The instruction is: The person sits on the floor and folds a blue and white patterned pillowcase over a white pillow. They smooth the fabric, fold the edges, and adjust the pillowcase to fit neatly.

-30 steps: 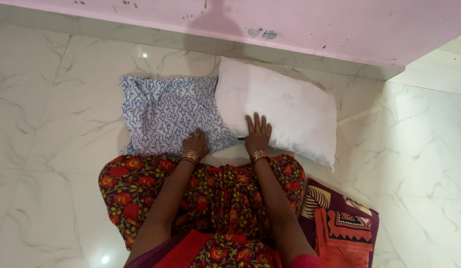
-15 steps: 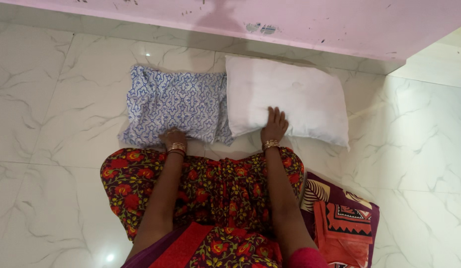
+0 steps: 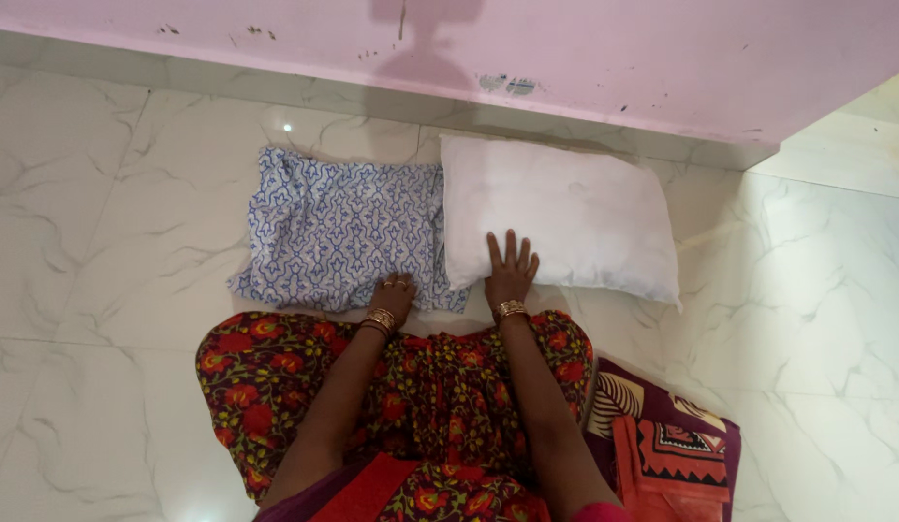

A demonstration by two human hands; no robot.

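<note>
A white pillow [image 3: 565, 217] lies flat on the marble floor [image 3: 91, 222], its long side running along the foot of the pink wall [image 3: 565, 48] beyond it. The right hand [image 3: 510, 274] rests on its near left corner, palm down, fingers spread and flat, pressing rather than gripping. Just to the left of that hand, touching the pillow's left edge, a blue-and-white patterned pillowcase [image 3: 348, 232] lies spread and slightly rumpled on the floor. The left hand [image 3: 393, 294] sits on the pillowcase's near edge with its fingers curled in; whether it pinches the cloth or only rests on it cannot be told. Both wrists carry gold bangles [image 3: 380, 320].

Nearer than the hands, the person's lap is covered by a dark garment with red and yellow flowers [image 3: 411, 377]. To the right of the right forearm, near the knee, a folded maroon and orange cloth [image 3: 667, 440] with a leaf and geometric print lies on the floor. The wall shows a small patch of chipped paint [image 3: 510, 84] straight beyond the right hand, and scattered dark specks.
</note>
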